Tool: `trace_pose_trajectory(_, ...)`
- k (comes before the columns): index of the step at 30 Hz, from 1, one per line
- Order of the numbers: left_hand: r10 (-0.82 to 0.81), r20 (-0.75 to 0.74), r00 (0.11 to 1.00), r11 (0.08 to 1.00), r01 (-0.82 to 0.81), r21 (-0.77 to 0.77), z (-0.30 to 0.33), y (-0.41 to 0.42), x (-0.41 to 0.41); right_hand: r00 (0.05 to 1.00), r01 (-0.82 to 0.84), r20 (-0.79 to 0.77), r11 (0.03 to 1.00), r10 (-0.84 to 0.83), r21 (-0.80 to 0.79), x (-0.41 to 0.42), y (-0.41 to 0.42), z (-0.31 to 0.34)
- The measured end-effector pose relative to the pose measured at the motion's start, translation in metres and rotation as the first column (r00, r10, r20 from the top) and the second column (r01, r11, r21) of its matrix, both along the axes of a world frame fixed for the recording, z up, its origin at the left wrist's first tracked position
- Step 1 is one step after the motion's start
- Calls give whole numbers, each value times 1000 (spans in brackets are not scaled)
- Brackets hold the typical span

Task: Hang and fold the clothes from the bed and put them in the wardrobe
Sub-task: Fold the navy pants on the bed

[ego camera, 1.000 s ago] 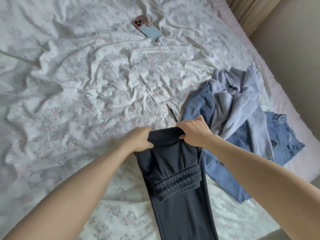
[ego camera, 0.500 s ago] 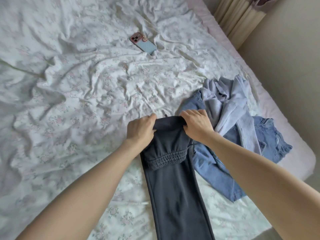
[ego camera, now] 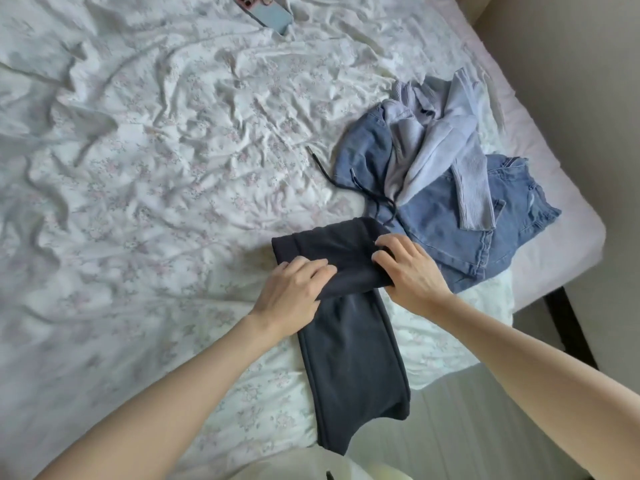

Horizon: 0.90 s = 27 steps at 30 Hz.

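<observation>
Dark grey sweatpants (ego camera: 349,344) lie lengthwise on the bed, their far end folded back over itself, the near end hanging over the bed's edge. My left hand (ego camera: 294,292) grips the folded part at its left side, fingers curled over the fold. My right hand (ego camera: 408,268) grips its right side, fingers curled into the cloth. A black drawstring (ego camera: 349,183) trails from the fold toward the pile on the right. That pile holds blue jeans (ego camera: 446,220) with a pale lilac knit top (ego camera: 436,147) lying on them.
The bed (ego camera: 156,168) is covered by a crumpled white floral sheet. A phone (ego camera: 265,10) in a pink and blue case lies at the far edge. The mattress corner (ego camera: 568,237) and a dark bed leg (ego camera: 568,327) are on the right, beside a beige wall.
Both hands have rolled the folded end of the sweatpants further over, hiding the elastic cuffs. The view has dropped toward the bed's near edge, and the drawstring now shows.
</observation>
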<state>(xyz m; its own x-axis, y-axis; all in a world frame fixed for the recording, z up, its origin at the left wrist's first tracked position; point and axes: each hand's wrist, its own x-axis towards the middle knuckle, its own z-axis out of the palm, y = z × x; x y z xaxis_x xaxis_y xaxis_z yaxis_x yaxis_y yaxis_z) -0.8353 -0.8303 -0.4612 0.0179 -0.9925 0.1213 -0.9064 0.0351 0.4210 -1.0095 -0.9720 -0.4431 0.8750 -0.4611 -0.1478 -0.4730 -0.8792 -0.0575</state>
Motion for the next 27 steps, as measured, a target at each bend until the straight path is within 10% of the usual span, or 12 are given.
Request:
trace_pose_trajectory(9,-151,18,988,803,112,585,-74,54,-68,926,120,-377,948,0,295,-67,58,-74)
trace_pose_trajectory(15,105,57,993,990,-110,92,-73,23,-61,976,217,-28,963,-215,163,-43,49,-67)
trace_pose_trajectory(27,320,174,932,845,-363,392,-125,-36,-7,896,432,-192,884,-400,177,22,-21,-118)
